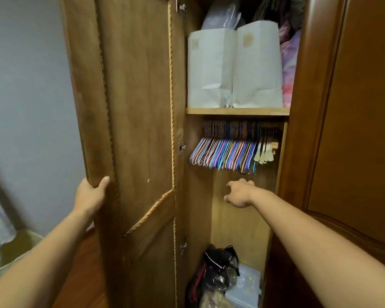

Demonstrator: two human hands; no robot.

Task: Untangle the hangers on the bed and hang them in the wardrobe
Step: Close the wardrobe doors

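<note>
The wooden wardrobe [238, 111] stands open in front of me. Several coloured wire hangers [222, 152] hang packed together under its shelf, with a few pale wooden ones [265, 152] at their right end. My left hand [90, 194] grips the outer edge of the open door [138, 107], thumb on the inner face. My right hand [239, 193] reaches into the wardrobe just below the hangers, fingers relaxed, holding nothing. The bed is out of view.
Two white paper bags [233, 70] and pink fabric [289, 63] fill the upper shelf. A dark bag [216, 270] and a clear plastic box [247, 287] lie on the wardrobe floor. A closed door panel [353, 130] is at the right, a bin [18, 250] at the lower left.
</note>
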